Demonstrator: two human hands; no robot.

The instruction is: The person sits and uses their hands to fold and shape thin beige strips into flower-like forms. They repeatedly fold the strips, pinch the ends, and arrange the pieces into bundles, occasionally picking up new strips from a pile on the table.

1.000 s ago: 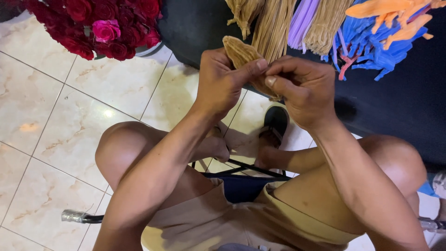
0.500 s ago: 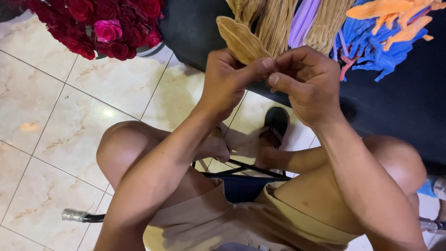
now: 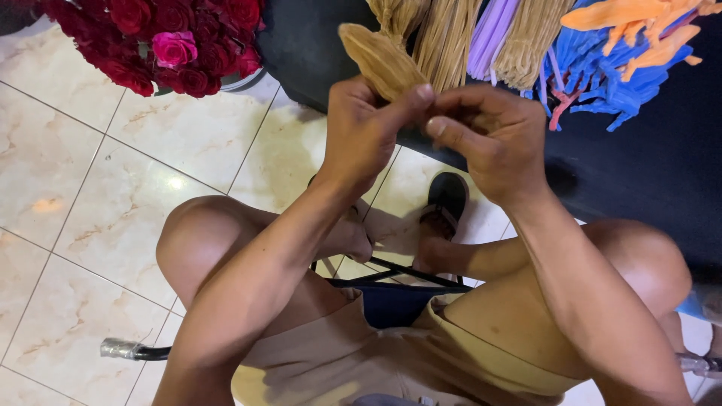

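Observation:
My left hand (image 3: 366, 135) pinches a tan fuzzy petal-shaped piece (image 3: 380, 60) that sticks up and to the left from between my thumb and fingers. My right hand (image 3: 492, 139) is closed against the same piece from the right, its thumb meeting my left thumb. Both hands are raised above my knees, in front of a black cloth surface (image 3: 647, 173). The lower end of the tan piece is hidden inside my fingers.
Bundles of tan (image 3: 447, 37), purple (image 3: 492, 34), blue (image 3: 602, 71) and orange (image 3: 628, 22) fuzzy stems lie on the black cloth. A bunch of red and pink roses (image 3: 158, 41) stands top left on the tiled floor (image 3: 98, 195). My feet in black sandals (image 3: 445, 199) rest below.
Both hands have risen slightly and the tan piece has tilted further up and left, showing more of its length above my left thumb.

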